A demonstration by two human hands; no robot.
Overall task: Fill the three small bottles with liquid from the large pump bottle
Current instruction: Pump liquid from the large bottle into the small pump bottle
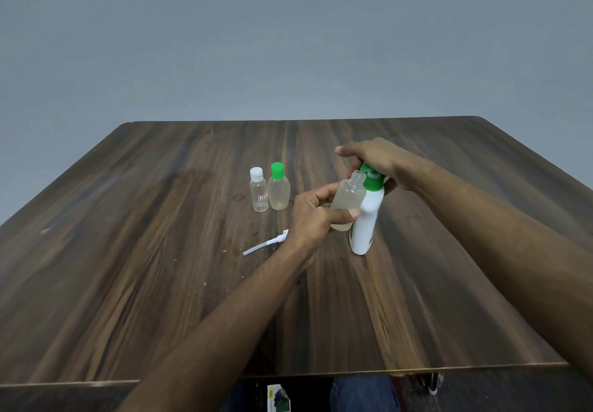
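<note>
The large white pump bottle [365, 219] with a green pump head stands upright on the wooden table [160, 251]. My right hand [375, 161] rests on top of the pump head, fingers curled over it. My left hand [313, 216] grips an uncapped small clear bottle [348, 201], tilted, its open neck right at the pump spout; pale liquid shows inside. Two capped small bottles stand together to the left: one with a white cap [258, 194], one with a green cap [278, 191], both holding pale liquid.
A white spray cap with its dip tube [266, 244] lies on the table just left of my left wrist. Small droplets and specks dot the wood nearby. A small carton [278, 397] sits below the table's near edge.
</note>
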